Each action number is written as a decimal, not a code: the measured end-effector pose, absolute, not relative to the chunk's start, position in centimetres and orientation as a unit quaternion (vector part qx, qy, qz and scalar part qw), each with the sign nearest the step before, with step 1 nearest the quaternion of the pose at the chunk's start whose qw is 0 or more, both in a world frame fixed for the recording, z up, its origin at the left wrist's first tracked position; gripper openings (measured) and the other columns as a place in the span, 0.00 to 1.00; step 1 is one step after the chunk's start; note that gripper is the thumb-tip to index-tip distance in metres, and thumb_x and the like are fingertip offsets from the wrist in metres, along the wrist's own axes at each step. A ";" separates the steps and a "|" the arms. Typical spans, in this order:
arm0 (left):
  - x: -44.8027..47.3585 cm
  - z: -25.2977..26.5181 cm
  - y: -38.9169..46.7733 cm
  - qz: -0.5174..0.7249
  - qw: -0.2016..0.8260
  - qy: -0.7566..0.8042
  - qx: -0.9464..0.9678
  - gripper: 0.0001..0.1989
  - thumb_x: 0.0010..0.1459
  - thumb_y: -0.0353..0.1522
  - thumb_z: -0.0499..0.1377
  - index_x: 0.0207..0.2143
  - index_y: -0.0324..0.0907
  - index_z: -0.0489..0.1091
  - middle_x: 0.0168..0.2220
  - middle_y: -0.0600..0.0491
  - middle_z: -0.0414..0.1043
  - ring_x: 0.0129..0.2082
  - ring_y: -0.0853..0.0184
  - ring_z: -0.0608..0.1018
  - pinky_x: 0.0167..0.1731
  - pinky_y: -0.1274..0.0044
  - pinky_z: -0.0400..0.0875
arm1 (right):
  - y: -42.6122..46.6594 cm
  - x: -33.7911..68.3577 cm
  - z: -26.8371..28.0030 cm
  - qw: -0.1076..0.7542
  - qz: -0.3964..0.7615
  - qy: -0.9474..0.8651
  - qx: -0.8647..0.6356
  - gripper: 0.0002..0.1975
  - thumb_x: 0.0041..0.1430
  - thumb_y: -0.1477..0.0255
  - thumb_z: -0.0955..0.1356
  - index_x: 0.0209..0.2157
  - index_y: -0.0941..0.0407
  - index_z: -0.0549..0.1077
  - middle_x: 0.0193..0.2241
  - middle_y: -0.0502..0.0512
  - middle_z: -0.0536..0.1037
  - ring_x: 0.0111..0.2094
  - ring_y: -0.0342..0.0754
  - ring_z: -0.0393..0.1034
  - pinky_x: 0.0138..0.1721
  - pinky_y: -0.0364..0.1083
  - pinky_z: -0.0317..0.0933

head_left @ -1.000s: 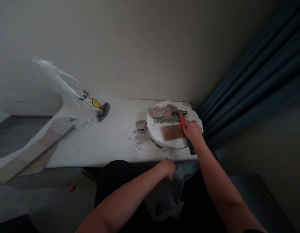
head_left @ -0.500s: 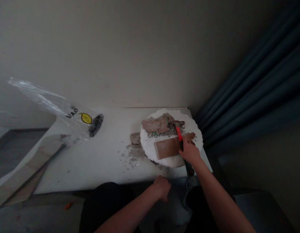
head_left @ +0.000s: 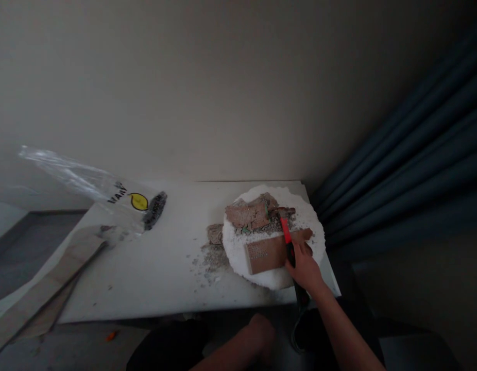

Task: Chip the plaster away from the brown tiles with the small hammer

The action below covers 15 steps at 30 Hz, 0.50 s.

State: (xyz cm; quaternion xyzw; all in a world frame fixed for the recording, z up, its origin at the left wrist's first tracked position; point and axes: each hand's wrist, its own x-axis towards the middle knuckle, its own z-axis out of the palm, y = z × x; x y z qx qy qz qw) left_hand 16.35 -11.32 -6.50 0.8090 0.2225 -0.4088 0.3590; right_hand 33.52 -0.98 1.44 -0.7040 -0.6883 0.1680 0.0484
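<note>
My right hand [head_left: 305, 267] is closed around the black grip of a hammer [head_left: 285, 229] with a red neck. The hammer's head lies at the crumbled grey bits beside a cracked brown slab [head_left: 248, 215] with green specks. Under the hammer and my hand is a flat brown piece [head_left: 267, 253], dotted with small marks on its left part. Both pieces rest on a round white fluffy mat [head_left: 233, 253]. Below the table's front edge, my left hand [head_left: 261, 332] hangs near my legs, blurred, its fingers hidden.
A clear plastic bag [head_left: 122, 198] with a yellow logo and something dark in its end lies on the white table [head_left: 153, 273]. Long boards [head_left: 49, 281] lean across the left corner. Grey crumbs [head_left: 213, 257] spread left of the mat. A dark curtain [head_left: 408, 170] hangs at right.
The view has tipped up a little, so the table sits lower in it. My left hand has dropped lower; the right hand keeps its hold with the hammer's head at about the same spot.
</note>
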 end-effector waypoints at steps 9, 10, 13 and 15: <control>20.6 -2.1 -13.7 -0.327 0.289 0.255 0.863 0.31 0.42 0.49 0.66 0.45 0.40 0.76 0.46 0.39 0.77 0.47 0.46 0.77 0.46 0.59 0.73 | -1.5 35.1 2.1 0.101 0.135 -0.691 -0.703 0.32 0.61 0.73 0.64 0.65 0.57 0.53 0.54 0.65 0.66 0.50 0.57 0.67 0.46 0.50 0.63; 20.9 -1.8 -14.0 -0.327 0.294 0.239 0.866 0.31 0.42 0.50 0.65 0.45 0.39 0.76 0.46 0.39 0.77 0.47 0.47 0.78 0.45 0.60 0.73 | -1.7 35.2 2.4 0.095 0.131 -0.685 -0.710 0.32 0.61 0.73 0.64 0.65 0.57 0.53 0.54 0.66 0.66 0.49 0.57 0.67 0.45 0.50 0.63; 20.8 -2.0 -14.4 -0.373 0.315 0.172 0.856 0.29 0.44 0.49 0.64 0.45 0.42 0.76 0.43 0.43 0.79 0.43 0.50 0.79 0.41 0.63 0.75 | -2.5 34.9 2.9 0.092 0.094 -0.683 -0.718 0.32 0.61 0.72 0.65 0.65 0.59 0.55 0.52 0.68 0.67 0.49 0.59 0.66 0.45 0.51 0.63; 20.3 -2.9 -14.0 -0.416 0.306 0.156 0.842 0.27 0.42 0.45 0.66 0.44 0.42 0.76 0.41 0.45 0.79 0.42 0.51 0.80 0.41 0.64 0.75 | -2.9 34.5 3.1 0.115 0.057 -0.692 -0.710 0.28 0.61 0.71 0.65 0.62 0.61 0.60 0.51 0.69 0.68 0.49 0.60 0.65 0.47 0.54 0.62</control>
